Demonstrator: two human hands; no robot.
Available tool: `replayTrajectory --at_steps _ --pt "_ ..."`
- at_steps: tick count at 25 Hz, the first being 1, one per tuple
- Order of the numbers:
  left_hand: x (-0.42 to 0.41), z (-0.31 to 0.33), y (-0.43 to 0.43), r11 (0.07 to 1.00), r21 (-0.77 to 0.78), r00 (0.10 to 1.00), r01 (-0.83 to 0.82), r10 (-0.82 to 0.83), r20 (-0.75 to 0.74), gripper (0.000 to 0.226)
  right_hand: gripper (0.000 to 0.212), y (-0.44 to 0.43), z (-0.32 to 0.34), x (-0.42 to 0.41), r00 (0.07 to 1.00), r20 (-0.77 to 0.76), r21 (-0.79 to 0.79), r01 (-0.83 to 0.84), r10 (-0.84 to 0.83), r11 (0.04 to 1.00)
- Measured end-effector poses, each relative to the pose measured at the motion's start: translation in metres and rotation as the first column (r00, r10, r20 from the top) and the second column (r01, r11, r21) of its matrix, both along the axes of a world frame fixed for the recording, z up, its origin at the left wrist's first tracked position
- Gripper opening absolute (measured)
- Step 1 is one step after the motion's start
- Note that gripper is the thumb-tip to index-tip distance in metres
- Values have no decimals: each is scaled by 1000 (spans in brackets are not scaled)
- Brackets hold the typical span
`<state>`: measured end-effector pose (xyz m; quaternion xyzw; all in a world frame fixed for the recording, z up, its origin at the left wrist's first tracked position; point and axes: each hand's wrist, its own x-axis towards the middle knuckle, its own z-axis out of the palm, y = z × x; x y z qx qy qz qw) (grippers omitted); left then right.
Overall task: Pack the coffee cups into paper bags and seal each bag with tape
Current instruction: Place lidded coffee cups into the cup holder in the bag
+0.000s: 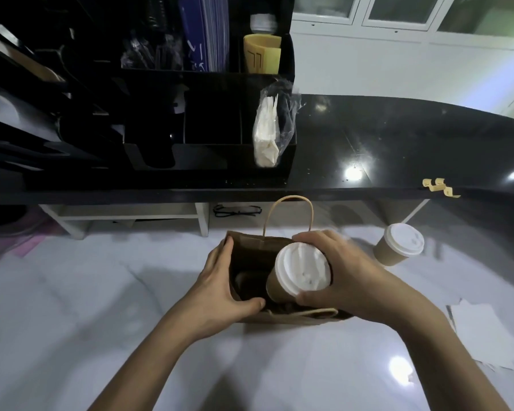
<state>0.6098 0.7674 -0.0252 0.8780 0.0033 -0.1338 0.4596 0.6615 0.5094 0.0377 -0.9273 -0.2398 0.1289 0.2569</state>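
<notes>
The paper bag (279,318) is plain kraft brown, its twisted handles the same shade and its inside dark. The cup (301,272) at the bag's mouth has a brown body and a white lid. The second cup (398,244), right of the bag, matches it. Under the bag the worktop (101,307) is glossy white with faint grey veining. Beyond the bag the raised counter (398,137) is shiny black, as is the organiser (190,129), where dark blue sheets (202,34) carry white marks. Beyond the bag to its right, the small strips (439,186), probably tape, are pale yellow. The paper sheets (484,333) right of the bag are white.
</notes>
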Motion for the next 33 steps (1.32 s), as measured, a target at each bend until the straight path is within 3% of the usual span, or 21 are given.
replayTrajectory --at_steps 3,11,18,25,28,33 --pt "-1 0 -2 1000 10 1000 -14 14 4 123 83 13 -8 1 996 -27 7 -82 83 997" --pt "1 -2 4 999 38 1000 8 -7 -24 127 87 30 -12 33 981 -81 -177 -191 179 965" --pt "-1 0 3 1000 31 999 3 -2 -45 129 85 60 -48 32 950 -44 -184 -311 308 932" --pt "0 -2 1 999 36 999 6 -5 -42 127 74 82 -62 33 925 40 -333 -345 379 877" --pt "1 -2 0 999 48 999 15 -13 -41 126 73 93 -70 31 908 4 -426 -378 419 822" --pt "2 -3 0 999 46 999 13 -11 -41 126 73 97 -75 36 917 -62 -423 -382 395 821"
